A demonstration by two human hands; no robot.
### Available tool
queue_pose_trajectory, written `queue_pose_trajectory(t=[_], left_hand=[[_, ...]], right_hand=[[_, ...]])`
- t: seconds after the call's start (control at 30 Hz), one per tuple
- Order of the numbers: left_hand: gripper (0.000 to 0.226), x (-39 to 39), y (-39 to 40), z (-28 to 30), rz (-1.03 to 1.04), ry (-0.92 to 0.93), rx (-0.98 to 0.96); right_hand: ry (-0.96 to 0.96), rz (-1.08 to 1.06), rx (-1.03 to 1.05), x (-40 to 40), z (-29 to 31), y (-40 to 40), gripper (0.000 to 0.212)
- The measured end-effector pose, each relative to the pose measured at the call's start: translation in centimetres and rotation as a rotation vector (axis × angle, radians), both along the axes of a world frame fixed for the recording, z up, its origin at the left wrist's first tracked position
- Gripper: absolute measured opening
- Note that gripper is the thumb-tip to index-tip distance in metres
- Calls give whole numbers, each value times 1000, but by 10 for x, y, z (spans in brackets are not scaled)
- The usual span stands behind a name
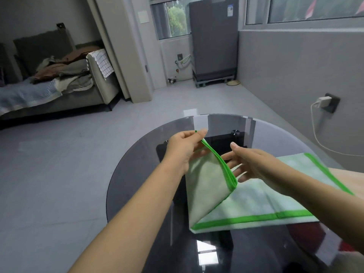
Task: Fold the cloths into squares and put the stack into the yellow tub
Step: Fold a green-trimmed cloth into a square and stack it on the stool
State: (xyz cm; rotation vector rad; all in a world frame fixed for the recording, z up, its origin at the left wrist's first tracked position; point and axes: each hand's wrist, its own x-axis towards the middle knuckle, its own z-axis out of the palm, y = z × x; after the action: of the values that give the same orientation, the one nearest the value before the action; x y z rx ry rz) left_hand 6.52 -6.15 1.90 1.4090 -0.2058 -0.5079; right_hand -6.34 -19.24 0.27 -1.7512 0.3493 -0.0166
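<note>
two bare hands work over a round dark glass table (137, 174), the landmark for everything here. a pale green cloth (256, 200) with a bright green border lies on the table's right half, its far right corner reaching toward the table's right edge. the left hand (183, 148) is above the table's middle, thumb and forefinger pinched shut on a cloth corner, lifting that part up and off the glass so the bordered edges hang doubled in a slanting line down to the rest of the cloth. the right hand (248, 162) hovers just right of that lifted fold, fingers spread and loose, gripping nothing; its fingertips sit close to the green edge, though i cannot tell whether they touch it. beyond the table's far left stands a sofa (59, 79) piled with laundry. beyond the table's far side stands a grey appliance (213, 40) by the window. a white charger (323, 99) is plugged into the wall to the table's right.
</note>
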Motion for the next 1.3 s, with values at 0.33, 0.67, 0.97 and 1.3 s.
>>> queue_pose_trajectory(t=[0.33, 0.67, 0.97, 1.3], left_hand=[[33, -28, -44, -45, -13, -91, 174], [15, -21, -38, -75, -98, -837, 638], [44, -14, -21, -97, -384, -1044, 816], [61, -20, -19, -97, -427, -1191, 960]], right_hand=[[95, -76, -410, -28, -8, -7, 21], [227, -171, -557, -28, -45, -9, 35], [154, -147, -610, -33, -49, -11, 51], [164, -148, -756, -27, -55, -16, 21]])
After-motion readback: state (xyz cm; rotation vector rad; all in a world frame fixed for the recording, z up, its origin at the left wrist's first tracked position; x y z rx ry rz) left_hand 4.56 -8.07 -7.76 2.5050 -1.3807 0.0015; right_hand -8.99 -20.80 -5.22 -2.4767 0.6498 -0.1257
